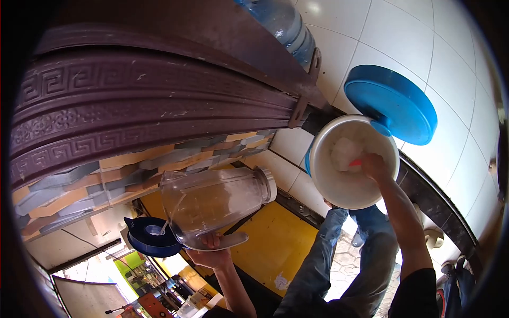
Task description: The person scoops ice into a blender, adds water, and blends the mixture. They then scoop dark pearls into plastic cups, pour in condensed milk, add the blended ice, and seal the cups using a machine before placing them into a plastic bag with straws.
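My left hand (212,254) grips a clear plastic blender jar (212,201) by its handle side, and the jar lies tilted on its side. A dark blue jar lid (151,238) sits just left of that hand, next to the jar's mouth. My right hand (374,164) reaches into a round bucket with a white inside (339,185). Its fingers are closed on a small red scoop (355,162) against a lump of white ice (344,151). The bucket's blue lid (392,103) hangs open beside it.
A dark carved wooden counter edge (132,100) fills the upper left, above a patterned tile panel. A blue water jug (283,24) stands on white floor tiles (450,58). My jeans-clad legs (344,265) and a yellow surface (270,244) are below.
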Demonstrator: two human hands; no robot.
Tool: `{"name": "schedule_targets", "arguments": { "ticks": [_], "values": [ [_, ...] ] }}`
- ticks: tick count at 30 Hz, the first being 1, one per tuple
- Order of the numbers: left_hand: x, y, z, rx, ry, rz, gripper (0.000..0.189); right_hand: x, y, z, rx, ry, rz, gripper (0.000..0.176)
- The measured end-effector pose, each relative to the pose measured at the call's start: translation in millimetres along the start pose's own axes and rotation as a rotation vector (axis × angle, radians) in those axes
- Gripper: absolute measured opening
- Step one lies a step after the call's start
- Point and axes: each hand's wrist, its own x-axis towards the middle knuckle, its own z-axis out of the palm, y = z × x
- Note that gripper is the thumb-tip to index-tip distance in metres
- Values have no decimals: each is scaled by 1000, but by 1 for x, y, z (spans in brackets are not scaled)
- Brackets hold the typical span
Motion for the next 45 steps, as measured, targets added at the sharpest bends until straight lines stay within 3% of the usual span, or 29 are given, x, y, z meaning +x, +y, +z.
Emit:
{"name": "schedule_targets", "arguments": {
  "ticks": [2, 5, 8, 12, 14, 16, 17, 20, 23, 26, 29, 33, 36, 38, 40, 42, 43, 45],
  "values": [
    [-2, -8, 4, -42, 86, -37, 45, -6, -5, -12, -168, -10, -141, 15],
    [-1, -18, -2, 131, 128, 17, 44, 1, -14, -39, 55, 129, 103, 14],
    [-8, -39, -17, 266, 173, 51, 38, 28, -6, -10, 89, 337, 314, 20],
    [-21, -74, -26, 471, 31, 78, 38, 51, 1, 27, 220, 351, 415, 26],
    [-33, -92, -30, 677, 71, 123, 36, 60, -4, 44, 218, 300, 528, 26],
    [-41, -111, -50, 776, 226, 163, 36, 65, -12, 44, 311, 269, 509, 24],
    [-45, -114, -68, 1242, 30, 495, 32, 64, -15, 43, 404, 240, 486, 22],
    [-60, -116, -119, 1514, -230, 528, 27, 63, -14, 28, 496, 230, 461, 25],
    [-68, -116, -90, 1467, -242, 436, 39, 79, -6, 40, 664, 238, 442, 31],
    [-70, -115, -60, 1828, -294, 751, 53, 75, -4, 43, 753, 225, 392, 34],
    [-62, -119, -60, 1594, -279, 652, 56, 69, -1, 43, 716, 245, 455, 30],
    [-51, -115, -95, 1468, -395, 947, 47, 47, -11, 40, 699, 385, 553, 26],
    [-41, -121, -95, 1327, -455, 1055, 44, 42, -14, 53, 854, 470, 375, 24],
    [-34, -121, -87, 1223, -480, 1083, 44, 39, -14, 56, 1053, 356, 271, 27],
    [-26, -113, -60, 1357, -555, 1178, 42, 25, -18, 39, 1089, 282, 226, 28],
    [-25, -123, -130, 1292, -548, 943, 39, 1, -23, 10, 1122, 207, 182, 28],
    [-23, -124, -135, 1056, -436, 640, 38, -17, -26, -13, 1051, 163, 141, 28],
    [-27, -113, -113, 988, -356, 363, 38, -49, -31, -46, 977, 124, 97, 28]
  ]
}}
